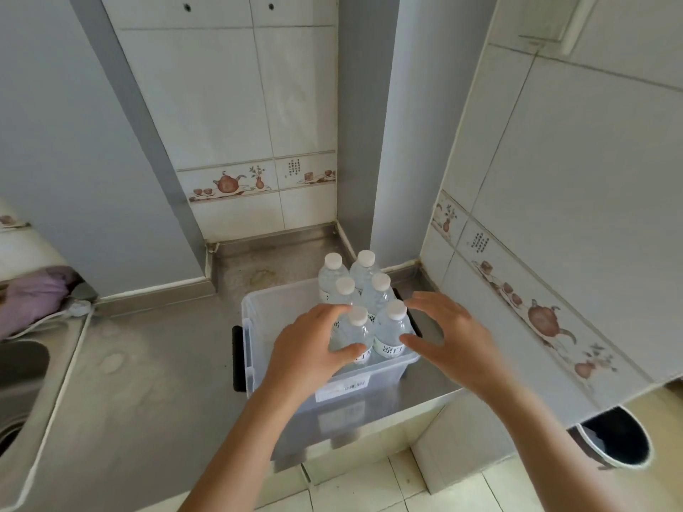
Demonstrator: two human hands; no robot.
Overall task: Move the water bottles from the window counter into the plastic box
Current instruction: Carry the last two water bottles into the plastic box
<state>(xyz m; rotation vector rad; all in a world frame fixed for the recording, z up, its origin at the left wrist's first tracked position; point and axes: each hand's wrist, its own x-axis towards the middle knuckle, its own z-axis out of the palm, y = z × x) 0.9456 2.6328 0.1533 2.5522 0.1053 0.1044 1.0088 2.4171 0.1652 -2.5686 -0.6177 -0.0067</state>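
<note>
A clear plastic box (pixel 258 308) with black side handles stands on the steel counter. Several clear water bottles with white caps stand upright in two rows along its right side. My left hand (pixel 310 345) is wrapped around the front left bottle (pixel 356 332), thumb in front and fingers behind it. Just to the right of the front right bottle (pixel 391 330) hovers my right hand (pixel 447 334), fingers spread and holding nothing.
The steel counter (pixel 148 364) ends at a front edge close to me. A sink (pixel 18 382) lies at the far left, with a purple cloth (pixel 33 293) behind it. Tiled walls close the back and right. A black bin (pixel 621 441) stands on the floor at the right.
</note>
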